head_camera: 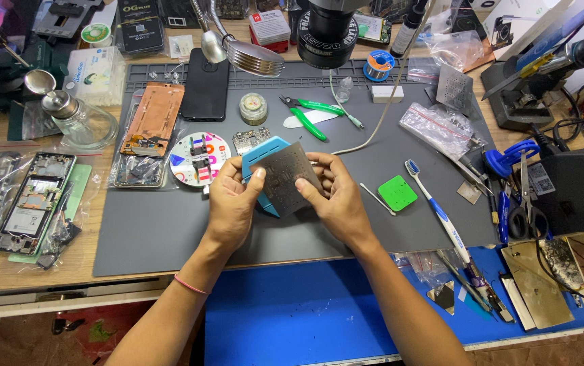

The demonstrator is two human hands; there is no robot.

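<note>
Both my hands hold a thin square metal stencil (pixel 288 177) with fine perforated patterns, tilted above the grey work mat (pixel 170 230). My left hand (pixel 232 203) pinches its left edge with the thumb on top. My right hand (pixel 336 196) grips its right side. Under the stencil sits a blue plastic holder (pixel 259 153), partly hidden by it and by my left fingers. A small circuit board (pixel 250 139) lies just beyond the holder.
A toothbrush (pixel 437 207), a green square pad (pixel 397 193) and a thin probe lie to the right. Green-handled cutters (pixel 312 114), a black phone (pixel 206 85), an opened phone frame (pixel 153 118), a glass dispenser bottle (pixel 82 115) and a microscope (pixel 326 30) stand further back. Tweezers and scissors crowd the right edge.
</note>
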